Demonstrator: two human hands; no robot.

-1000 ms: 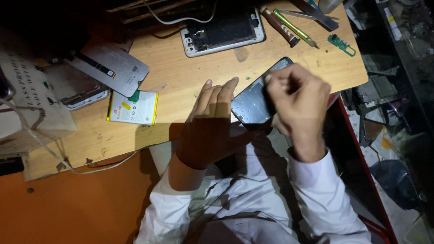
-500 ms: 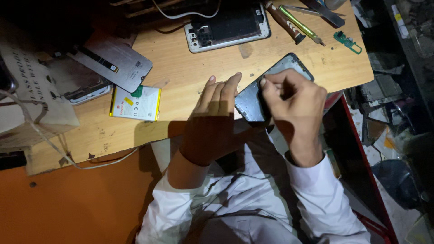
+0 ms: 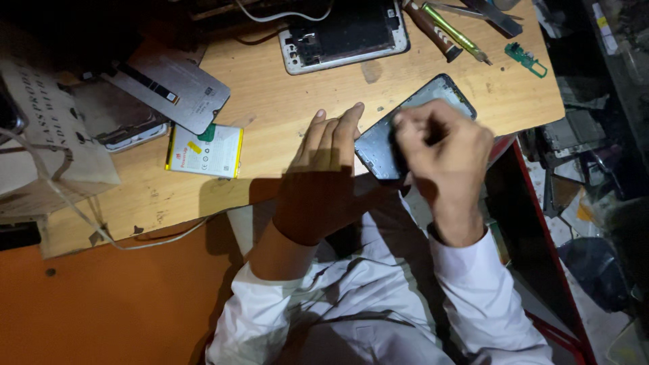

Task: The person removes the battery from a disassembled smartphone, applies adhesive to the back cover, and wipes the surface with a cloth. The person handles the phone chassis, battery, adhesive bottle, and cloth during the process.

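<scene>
Left hand (image 3: 324, 182) lies flat, fingers straight and together, palm down on the table (image 3: 284, 101), fingertips pressed against the left edge of the dark phone panel (image 3: 405, 132). Looks like it's bracing the panel so it doesn't slide. It grips nothing. Right hand (image 3: 443, 152) sits on top of the panel, fingers curled tight as if pinching something small at the panel's upper edge; can't tell what, too blurred. Panel lies tilted at the table's near edge, right in front of me, lower corner overhanging. Left of the panel: white-and-yellow battery (image 3: 205, 151), flat. Further left: grey back cover (image 3: 169, 84). Above the panel: opened phone frame (image 3: 345, 34). Up and right of it: screwdrivers (image 3: 449, 27), small green circuit board (image 3: 524, 57).
</scene>
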